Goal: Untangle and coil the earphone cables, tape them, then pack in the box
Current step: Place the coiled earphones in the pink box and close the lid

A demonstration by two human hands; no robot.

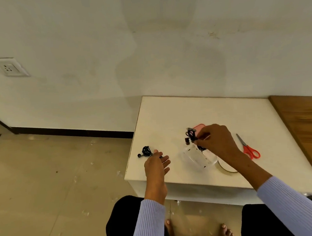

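My right hand (215, 141) pinches a coiled black earphone cable (190, 135) and holds it just above the open clear plastic box (199, 157) on the white table (169, 117). An earbud dangles from that coil. More black cable shows inside the box near my fingers. A second black earphone bundle (145, 152) lies at the table's left edge. My left hand (157, 163) hovers beside it with fingers relaxed, its fingertips near the bundle; I cannot tell whether they touch.
A pink lid (199, 128) lies behind the box. Red-handled scissors (248, 147) rest to the right. A roll of clear tape (226, 168) sits by the table's front edge under my right forearm. A wooden surface (302, 127) adjoins the table on the right.
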